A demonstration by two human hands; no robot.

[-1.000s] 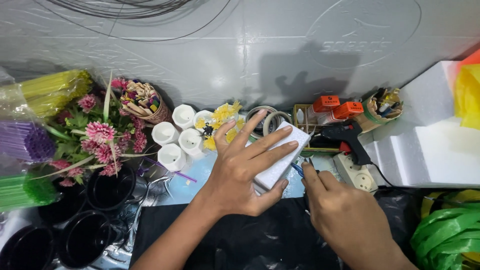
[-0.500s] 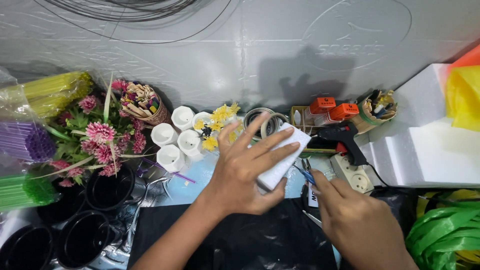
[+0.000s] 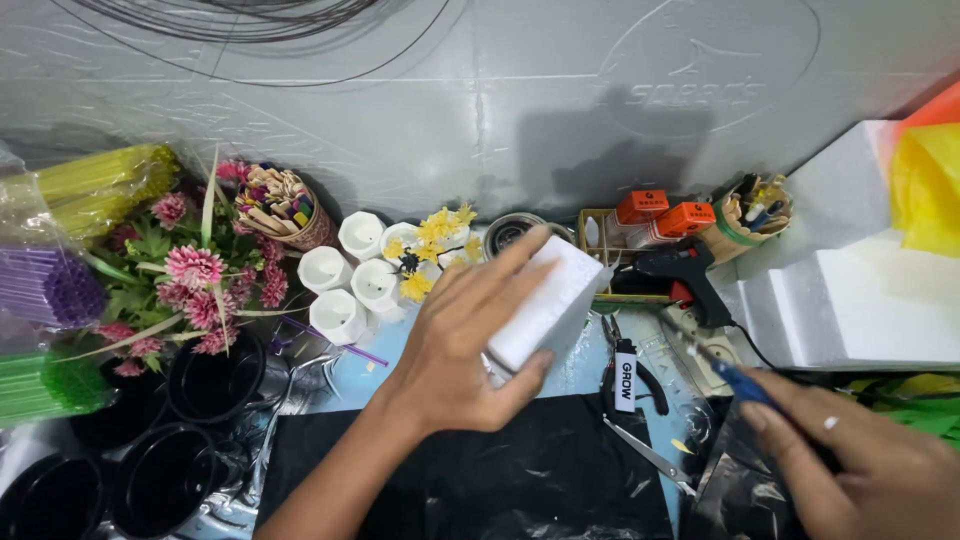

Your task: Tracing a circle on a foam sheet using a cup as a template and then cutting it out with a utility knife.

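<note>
Centrally, the left hand [image 3: 455,345] grips a white foam block [image 3: 548,300] from above, thumb under its near end and fingers laid spread along the top, so the block is lifted clear of the black plastic sheet [image 3: 470,480] and tilted, its far end pointing up and right. Near right, the right hand [image 3: 865,470] closes its fingers around a blue-handled tool [image 3: 740,382], pinched like a pen with the tip aimed left toward the block; the blade itself is too blurred to identify, though it may be a craft knife. Between the hands lie pliers [image 3: 625,375] and scissors [image 3: 650,458], kept within reach. Far left, pink artificial flowers [image 3: 195,280] stand over black pots [image 3: 215,375]; white cylinders [image 3: 350,275] and yellow blossoms [image 3: 430,250] sit just beside them. A black glue gun [image 3: 685,275] rests far right, next to larger white foam slabs [image 3: 860,300]. The right wrist is cut off by the frame edge, and the block's underside is hidden by the palm.
</note>
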